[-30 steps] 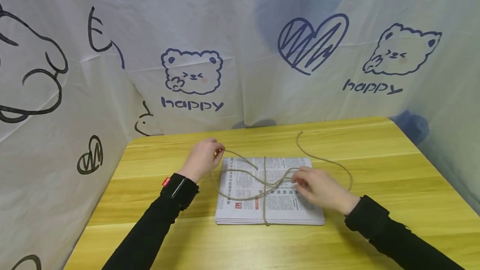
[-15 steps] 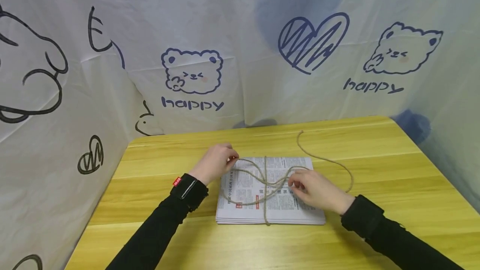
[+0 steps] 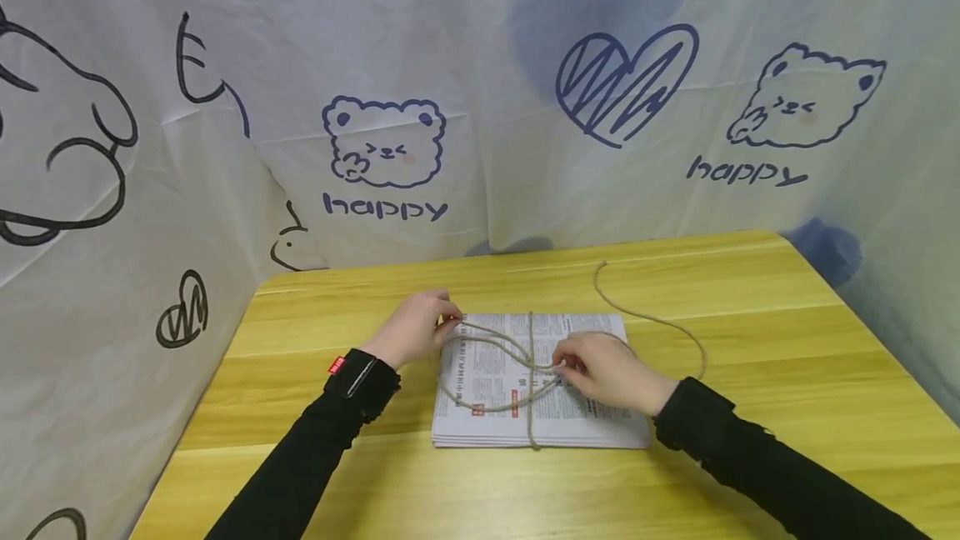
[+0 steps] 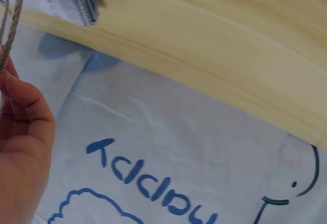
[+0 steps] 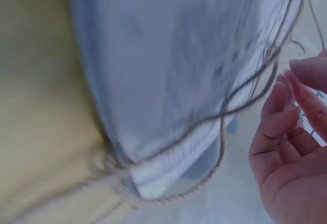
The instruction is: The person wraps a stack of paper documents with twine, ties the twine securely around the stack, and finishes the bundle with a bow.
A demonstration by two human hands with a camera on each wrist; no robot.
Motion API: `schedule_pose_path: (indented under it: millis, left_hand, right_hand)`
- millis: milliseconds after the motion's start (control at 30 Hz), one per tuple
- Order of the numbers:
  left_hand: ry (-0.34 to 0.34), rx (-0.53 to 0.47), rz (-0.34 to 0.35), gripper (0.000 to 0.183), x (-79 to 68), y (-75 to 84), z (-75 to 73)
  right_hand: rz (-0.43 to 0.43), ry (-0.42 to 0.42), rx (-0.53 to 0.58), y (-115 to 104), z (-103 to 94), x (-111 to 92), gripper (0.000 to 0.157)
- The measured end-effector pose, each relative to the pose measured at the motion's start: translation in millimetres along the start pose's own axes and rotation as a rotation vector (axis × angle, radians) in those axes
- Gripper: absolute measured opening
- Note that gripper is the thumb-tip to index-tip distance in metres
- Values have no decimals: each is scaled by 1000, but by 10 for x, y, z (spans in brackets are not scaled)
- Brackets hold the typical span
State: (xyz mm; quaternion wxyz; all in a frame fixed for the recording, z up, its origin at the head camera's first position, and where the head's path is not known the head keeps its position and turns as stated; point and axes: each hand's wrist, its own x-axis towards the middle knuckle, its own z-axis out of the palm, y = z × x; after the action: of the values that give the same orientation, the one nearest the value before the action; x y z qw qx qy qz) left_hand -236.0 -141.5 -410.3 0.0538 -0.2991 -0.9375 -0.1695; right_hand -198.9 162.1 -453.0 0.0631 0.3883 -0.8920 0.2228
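A stack of folded newspapers [image 3: 480,427] lies on the table, with tan twine [image 3: 530,415] running front to back across it. More twine loops over its left half. At the far left corner, my left hand [image 3: 416,327] pinches a strand between thumb and fingertips; the left wrist view shows that twine [image 4: 16,22] rising from the pinch. My right hand [image 3: 611,369] is over the right half, its curled fingertips at the twine near the crossing. In the right wrist view, fingertips [image 5: 278,98] sit beside the twine [image 5: 250,101]; whether they grip it cannot be told.
A loose length of twine [image 3: 652,319] curves over the wooden table [image 3: 750,457] behind and right of the stack. White cloth [image 3: 480,65] with drawings hangs behind the table and at both sides.
My right hand has moved left to the twine near the crossing. My left hand shifted right, then slightly back left, holding its strand; the left loop has shifted with it.
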Motion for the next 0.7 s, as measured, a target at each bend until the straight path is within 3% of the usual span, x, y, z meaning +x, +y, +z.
schedule_pose_path:
  millis: [133, 267, 467, 567, 700]
  left_hand:
    - [-1, 1, -12, 9, -42, -50, 10]
    - [-3, -3, -18, 9, -83, -82, 35]
    - [4, -27, -10, 9, -116, -140, 54]
    - [15, -40, -15, 9, -118, -169, 51]
    - [41, -39, -38, 8, -95, -189, 55]
  right_hand:
    - [5, -45, -6, 61, 11, 193, 21]
    - [-33, -127, -94, 119, 79, 345, 30]
    - [-113, -161, -201, 165, 211, 492, 11]
    - [-142, -139, -187, 169, 226, 515, 7]
    - [-115, -104, -77, 173, 207, 508, 10]
